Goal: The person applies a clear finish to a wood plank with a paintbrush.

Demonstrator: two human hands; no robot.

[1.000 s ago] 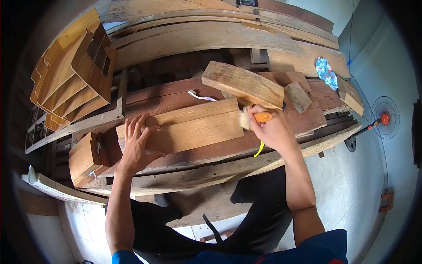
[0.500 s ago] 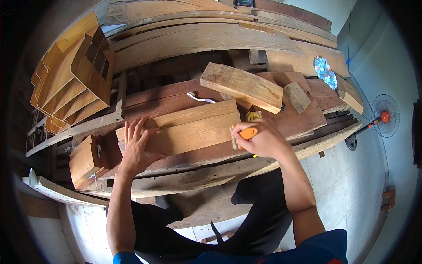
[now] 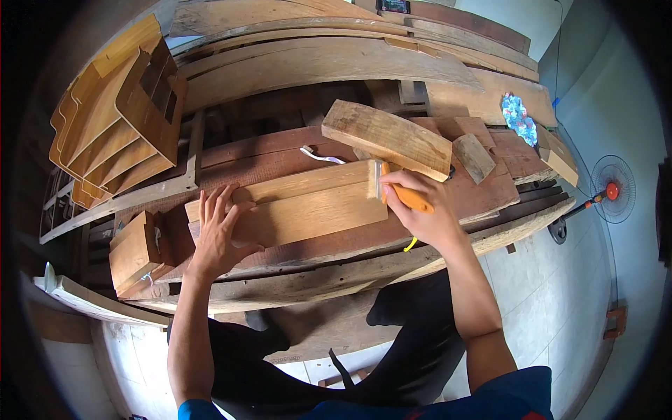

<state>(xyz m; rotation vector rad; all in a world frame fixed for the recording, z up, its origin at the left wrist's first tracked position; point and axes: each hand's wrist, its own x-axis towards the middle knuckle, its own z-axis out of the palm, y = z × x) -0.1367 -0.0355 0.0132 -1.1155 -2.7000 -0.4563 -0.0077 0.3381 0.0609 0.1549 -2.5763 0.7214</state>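
A light brown wooden board (image 3: 308,213) with a stepped upper edge lies across the bench in front of me. My left hand (image 3: 222,227) rests on its left end, fingers spread. In my right hand (image 3: 423,206) is a paintbrush (image 3: 413,199) with an orange handle, held near its metal band. Its pale bristles touch the right end of the board, by the upper corner. Just beyond the board lies a white and purple toothbrush (image 3: 322,155). A thick wood block (image 3: 388,138) sits behind the brush.
At the left stands a wooden shelf organizer (image 3: 119,133), with a small wooden box (image 3: 136,255) nearer me. A small wood offcut (image 3: 474,157) and a blue patterned cloth (image 3: 518,119) lie to the right. Long planks (image 3: 315,63) line the back; a fan (image 3: 612,189) stands right.
My right hand has moved the paintbrush away from me, from the board's lower right end to its upper right corner. My left hand stays in place.
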